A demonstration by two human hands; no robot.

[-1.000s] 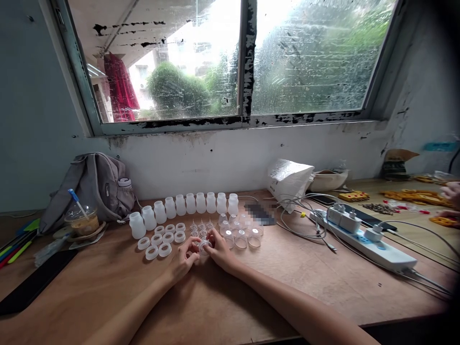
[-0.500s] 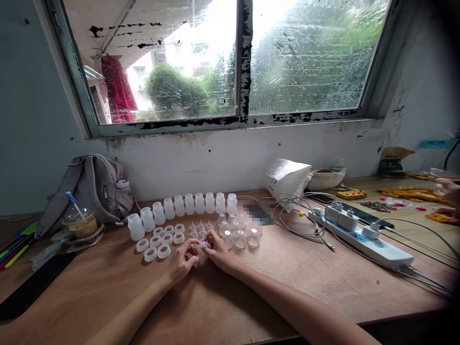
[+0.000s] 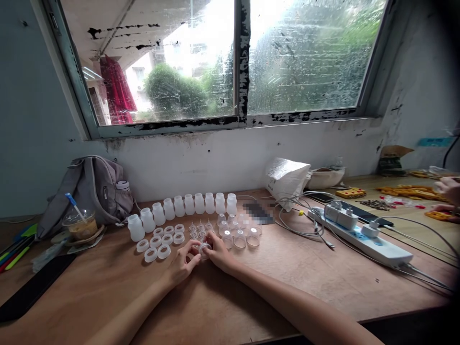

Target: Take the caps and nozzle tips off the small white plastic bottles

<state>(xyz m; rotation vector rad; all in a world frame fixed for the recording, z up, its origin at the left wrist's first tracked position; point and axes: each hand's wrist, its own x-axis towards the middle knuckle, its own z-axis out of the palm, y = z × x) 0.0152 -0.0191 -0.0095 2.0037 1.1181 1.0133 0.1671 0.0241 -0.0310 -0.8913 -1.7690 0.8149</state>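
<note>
My left hand (image 3: 184, 263) and my right hand (image 3: 219, 253) meet low over the wooden table, both closed on one translucent bottle collar ring (image 3: 204, 247). Whether another part sits inside it is too small to tell. Just beyond the fingers stand several clear bottle nipples (image 3: 201, 226), partly hidden by my right hand. Several loose collar rings (image 3: 164, 251) lie flat to the left of my left hand. To the right of my right hand, clear dome caps (image 3: 239, 239) stand in rows. Behind them all, frosted small bottles (image 3: 189, 204) form a curved row.
A power strip (image 3: 373, 247) with chargers and looped cables (image 3: 287, 215) lies at right. On the left are a drink cup (image 3: 82, 225), a grey backpack (image 3: 97, 191) and a black strip (image 3: 36, 287). Another person's hand (image 3: 449, 187) shows at far right.
The collar ring has turned slightly between my hands, and my left thumb has shifted a little toward it. The parts on the table stay where they were.
</note>
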